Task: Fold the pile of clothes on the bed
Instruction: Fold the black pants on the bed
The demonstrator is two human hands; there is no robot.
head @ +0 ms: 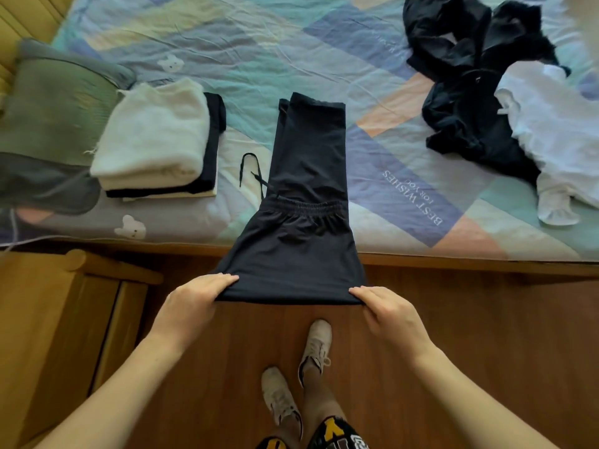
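The trousers [304, 189] lay with their long axis running straight away from the person, legs stretched flat on the bed [259, 53] and the near part hanging off the bed edge into the air. The left hand [194, 299] pinched the near-left corner of the near edge, and the right hand [389, 309] pinched the near-right corner, fingers curled over the cloth on both sides. The two hands stood level with each other, equally near the garment, so neither had the advantage. The far leg ends lay directly ahead of the fingers, up the bed, and the waistband sat between them. From this, the next move looked like carrying the held edge forward along that axis, to lay it over the legs. A drawstring [251, 170] trailed out to the left. A folded stack [155, 140] sat left of the trousers, and the unfolded pile [479, 102] lay well apart to the right.
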